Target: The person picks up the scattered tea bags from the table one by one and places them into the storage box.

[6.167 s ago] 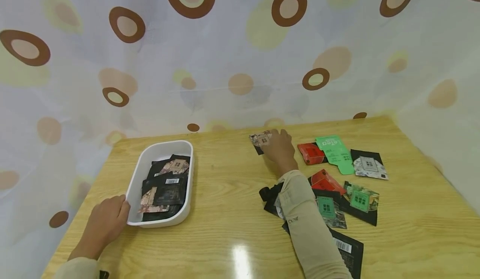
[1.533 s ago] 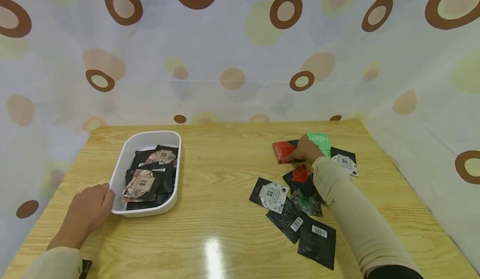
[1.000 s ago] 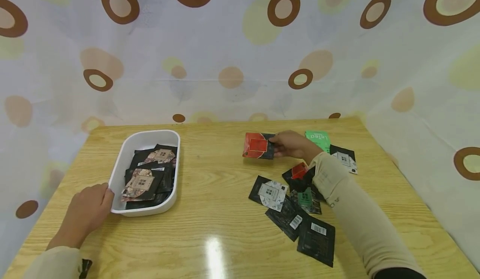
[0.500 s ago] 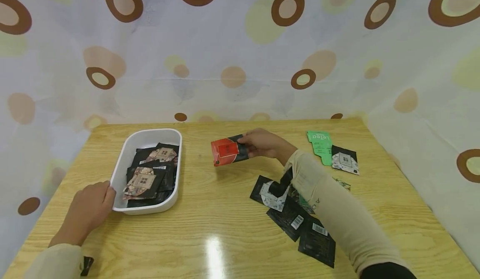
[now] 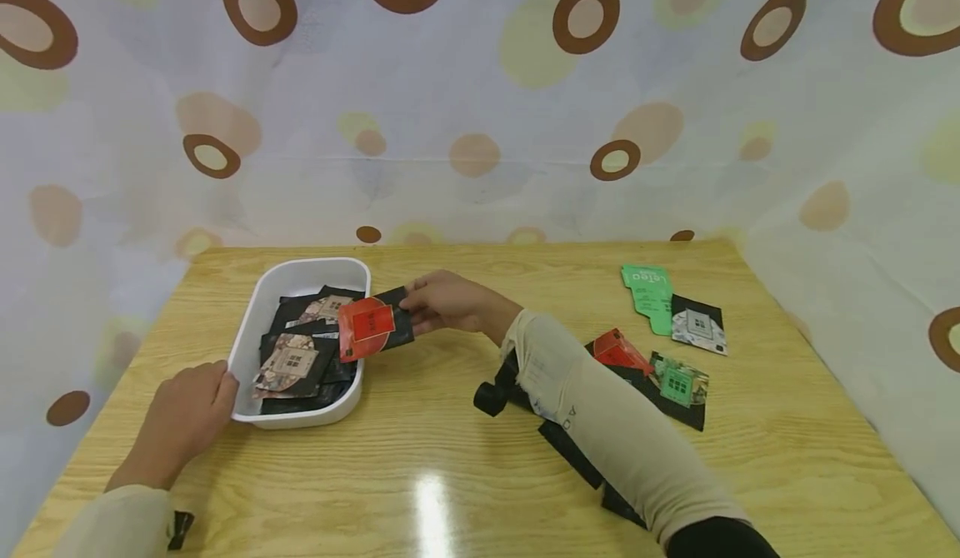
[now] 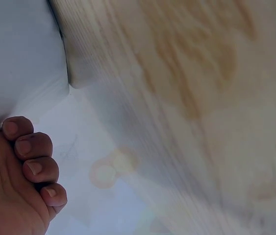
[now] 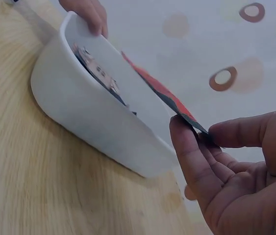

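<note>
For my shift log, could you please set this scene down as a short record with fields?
Left hand: grips the white bin at its near-left corner
Right hand: pinches a red-and-black sachet by its black end
Held sachet: raised at the bin's right rim
Bin contents: several dark sachets, overlapping
Table, right side: green card beside a black-and-white sachet
Partly hidden: loose sachets behind the right sleeve

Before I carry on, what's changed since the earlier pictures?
A floral packet was let go in the white tub. The right grip then took a red packet from beside the green card and moved it left, over the tub's rim. The left grip stayed on the tub.
</note>
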`<state>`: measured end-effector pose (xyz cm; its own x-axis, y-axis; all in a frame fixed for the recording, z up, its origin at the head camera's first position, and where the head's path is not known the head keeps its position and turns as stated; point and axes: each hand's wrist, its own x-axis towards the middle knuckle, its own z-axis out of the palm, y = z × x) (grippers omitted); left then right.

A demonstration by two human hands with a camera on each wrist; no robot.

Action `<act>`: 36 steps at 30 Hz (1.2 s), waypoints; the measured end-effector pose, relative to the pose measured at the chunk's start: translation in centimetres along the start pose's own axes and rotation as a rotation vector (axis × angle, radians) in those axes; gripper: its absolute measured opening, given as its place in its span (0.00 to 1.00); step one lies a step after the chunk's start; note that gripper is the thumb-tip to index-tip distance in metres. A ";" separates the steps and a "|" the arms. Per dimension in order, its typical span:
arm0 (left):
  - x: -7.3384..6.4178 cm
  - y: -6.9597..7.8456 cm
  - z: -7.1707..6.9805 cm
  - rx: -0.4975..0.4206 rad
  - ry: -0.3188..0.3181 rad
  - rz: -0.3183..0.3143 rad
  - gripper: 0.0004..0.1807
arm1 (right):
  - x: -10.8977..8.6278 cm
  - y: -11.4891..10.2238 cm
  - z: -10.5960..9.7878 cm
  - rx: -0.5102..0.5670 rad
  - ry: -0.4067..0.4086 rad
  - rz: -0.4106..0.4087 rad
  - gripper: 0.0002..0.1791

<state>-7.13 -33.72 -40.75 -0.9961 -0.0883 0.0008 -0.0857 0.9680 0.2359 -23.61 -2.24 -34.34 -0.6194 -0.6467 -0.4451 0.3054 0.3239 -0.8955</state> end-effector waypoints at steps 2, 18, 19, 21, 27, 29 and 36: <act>-0.1 0.0 0.0 -0.006 0.002 -0.001 0.24 | 0.5 -0.1 0.9 -0.005 -0.014 -0.001 0.05; 0.0 -0.1 0.0 -0.015 0.003 0.001 0.23 | 1.9 0.1 5.0 -0.015 -0.121 -0.045 0.29; 0.0 -0.1 0.0 -0.013 0.007 0.007 0.22 | 1.4 0.1 4.6 -0.041 -0.128 -0.064 0.30; 0.0 -0.3 -0.1 -0.010 0.021 0.016 0.21 | 0.3 0.4 3.1 -0.087 -0.133 -0.106 0.31; -0.2 -0.6 0.0 -0.013 0.050 0.031 0.18 | -5.0 3.0 -5.1 -0.349 0.033 -0.174 0.28; -0.2 -0.5 0.1 -0.018 0.044 0.041 0.18 | -7.4 4.4 -8.1 -0.458 0.116 -0.152 0.26; 0.0 -0.5 0.2 -0.018 0.057 0.066 0.18 | -14.2 8.9 -15.2 -0.690 0.275 -0.056 0.25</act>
<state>-7.09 -34.18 -41.04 -0.9967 -0.0378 0.0720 -0.0186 0.9679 0.2507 -23.07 20.33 -35.95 -0.8072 -0.5079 -0.3009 -0.1994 0.7143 -0.6708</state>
